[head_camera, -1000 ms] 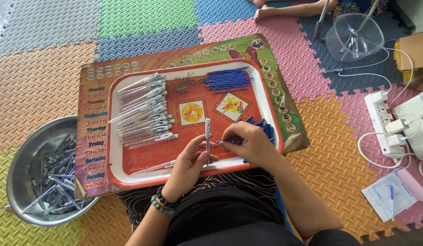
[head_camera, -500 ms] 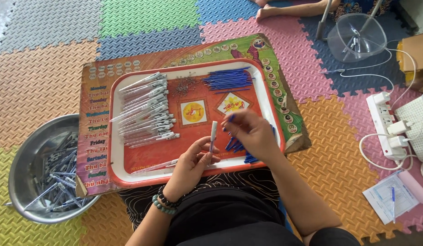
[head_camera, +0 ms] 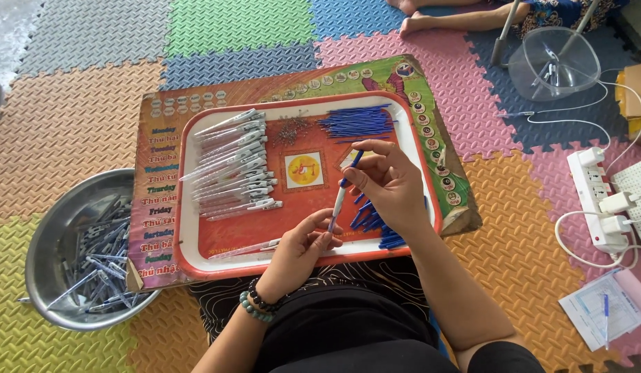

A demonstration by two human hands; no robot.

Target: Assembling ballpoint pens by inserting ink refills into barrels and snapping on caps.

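Note:
My left hand pinches the lower end of a white pen barrel, held tilted above the red tray. My right hand grips a blue pen part at the barrel's upper end. On the tray's left lies a row of several white pen barrels. A bundle of blue refills lies at the tray's far right, and a pile of blue pen parts sits under my right hand. A small heap of metal springs lies near the tray's far edge.
A steel bowl with several finished pens stands on the floor at the left. The tray rests on a colourful board. A clear plastic container, a white power strip with cables, and another person's foot lie to the right and beyond.
My right hand rose from the blue parts pile with a blue part and brought it to the barrel's top. The left hand tilted the barrel towards it.

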